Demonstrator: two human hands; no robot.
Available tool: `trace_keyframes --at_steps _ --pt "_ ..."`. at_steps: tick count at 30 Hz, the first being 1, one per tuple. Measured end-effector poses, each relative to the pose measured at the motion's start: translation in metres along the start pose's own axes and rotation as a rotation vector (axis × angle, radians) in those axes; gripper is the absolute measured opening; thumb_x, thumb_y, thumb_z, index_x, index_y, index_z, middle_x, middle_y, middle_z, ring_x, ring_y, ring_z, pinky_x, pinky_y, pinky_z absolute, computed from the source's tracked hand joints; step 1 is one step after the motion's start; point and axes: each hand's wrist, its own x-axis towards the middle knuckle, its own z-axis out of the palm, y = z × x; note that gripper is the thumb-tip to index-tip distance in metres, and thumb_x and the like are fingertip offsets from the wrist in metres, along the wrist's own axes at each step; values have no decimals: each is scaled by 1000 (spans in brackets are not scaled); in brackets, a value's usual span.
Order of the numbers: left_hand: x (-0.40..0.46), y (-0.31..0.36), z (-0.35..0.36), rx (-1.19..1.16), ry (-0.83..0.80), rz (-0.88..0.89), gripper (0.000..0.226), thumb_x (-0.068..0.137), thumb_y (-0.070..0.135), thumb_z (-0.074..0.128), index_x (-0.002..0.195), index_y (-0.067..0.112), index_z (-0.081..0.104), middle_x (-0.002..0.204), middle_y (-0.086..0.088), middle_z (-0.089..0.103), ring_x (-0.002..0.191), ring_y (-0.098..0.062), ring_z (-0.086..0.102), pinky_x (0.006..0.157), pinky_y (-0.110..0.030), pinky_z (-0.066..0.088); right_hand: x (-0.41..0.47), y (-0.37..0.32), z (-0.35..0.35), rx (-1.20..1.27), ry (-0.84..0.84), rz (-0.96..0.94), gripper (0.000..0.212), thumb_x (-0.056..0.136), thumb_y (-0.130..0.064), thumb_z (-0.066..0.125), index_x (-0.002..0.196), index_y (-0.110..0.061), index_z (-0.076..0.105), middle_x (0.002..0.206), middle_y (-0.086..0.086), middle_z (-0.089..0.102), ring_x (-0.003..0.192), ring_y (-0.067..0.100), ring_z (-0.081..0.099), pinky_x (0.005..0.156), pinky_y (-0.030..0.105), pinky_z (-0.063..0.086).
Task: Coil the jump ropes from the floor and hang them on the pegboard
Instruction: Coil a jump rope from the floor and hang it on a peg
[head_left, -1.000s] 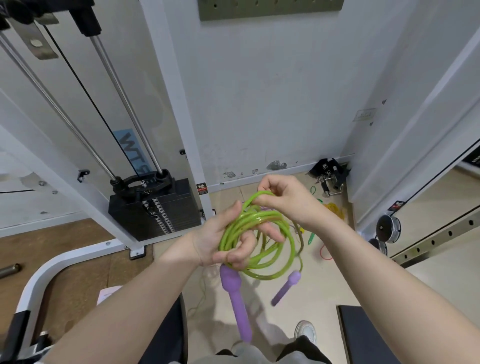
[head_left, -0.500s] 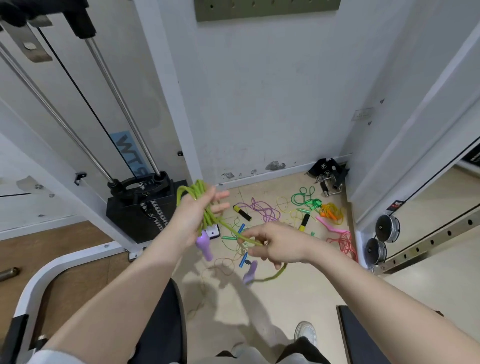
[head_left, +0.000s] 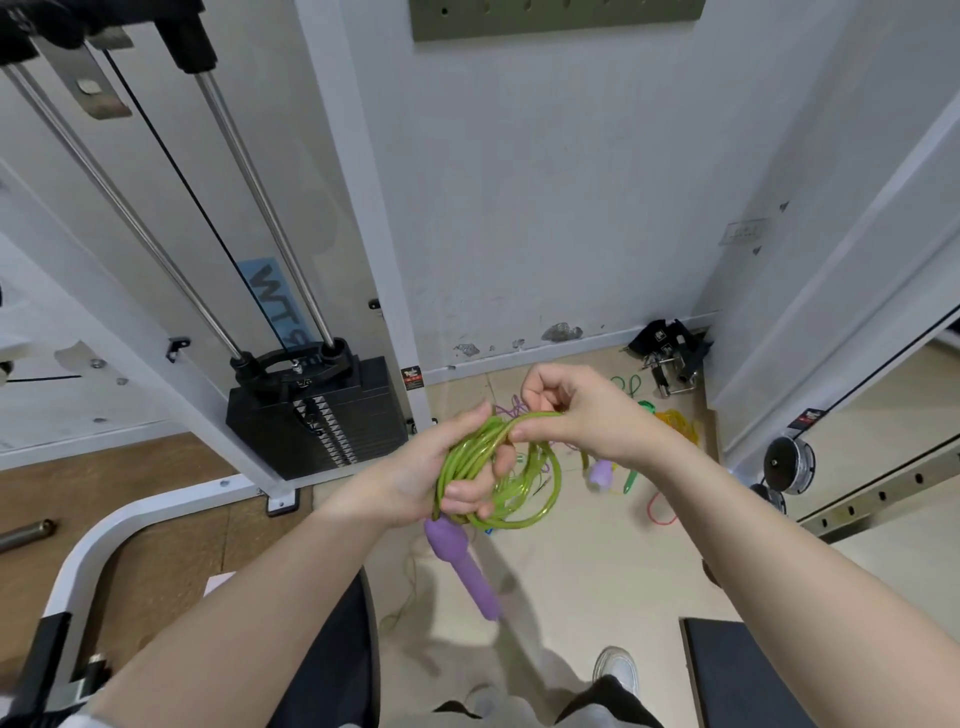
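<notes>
green rope coil (head_left: 498, 478) is gripped in curled left hand (head_left: 441, 473); top strand is pinched by right hand (head_left: 566, 415). purple handle (head_left: 462, 561) hangs below the left grip.

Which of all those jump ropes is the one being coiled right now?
The green rope with purple handles: it is looped in the left hand and pinched by the right hand. The other ropes lie loose on the floor.

Two hands (head_left: 452, 467), one green rope (head_left: 519, 488), two purple handles (head_left: 462, 561).
</notes>
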Motion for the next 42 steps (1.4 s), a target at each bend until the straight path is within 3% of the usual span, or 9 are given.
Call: trace_keyframes --at_steps 4,6,11,15,19,25,31,35,42 --pt "-6 8 -3 -321 -474 129 32 93 43 48 85 12 54 40 6 27 34 -10 30 71 -24 47 2 16 2 307 71 36 24 85 -13 63 68 -11 46 48 -9 37 42 1 27 42 12 24" --pt "-9 13 -3 -451 -530 244 26 96 30 45 88 6 51 41 4 21 34 -11 23 77 -28 46 1 29 1 279 109 83 23 92 -13 55 72 -3 49 48 -11 38 41 0 28 42 13 25" --pt "-14 24 -20 -490 -173 476 22 92 22 53 75 8 56 42 4 30 39 -14 31 73 -25 51 -5 69 12 180 14 240 23 95 -11 49 72 -6 51 56 2 44 49 6 44 52 24 33" --pt "-21 19 -23 -457 244 498 42 52 29 87 48 20 46 34 8 12 28 -9 13 49 -15 48 -13 94 21 47 40 455 23 94 -16 50 71 -12 50 55 2 43 51 20 41 45 24 27" --pt "-19 10 -23 -403 297 484 45 45 31 88 44 20 45 28 10 15 19 -2 26 46 -16 46 -4 74 15 679 304 687 31 101 -25 35 76 -11 49 52 2 37 31 10 35 36 16 33" --pt "-8 12 -18 -353 386 568 37 65 25 72 42 23 43 25 10 27 22 -2 27 49 -15 45 3 40 15 947 77 870 35 98 -36 35 78 -11 48 48 1 42 28 8 35 31 10 32" --pt "-5 22 -20 -528 695 635 56 97 24 41 42 20 47 37 7 37 33 -7 39 54 -18 46 -12 40 42 528 -111 878 9 93 -6 37 89 -13 41 67 7 47 42 17 40 40 18 40" --pt "-9 23 -25 -594 703 585 47 96 28 45 51 16 53 60 -2 67 48 -10 61 56 -20 54 -24 40 59 121 -297 863 13 101 -21 30 95 -11 35 66 8 45 45 17 36 37 15 34" --pt "-5 8 -11 11 835 404 32 93 32 52 71 13 64 66 -1 70 58 -14 62 68 -38 50 -18 34 68 -214 -548 768 33 94 -33 49 97 0 49 70 11 50 47 20 44 38 22 44"
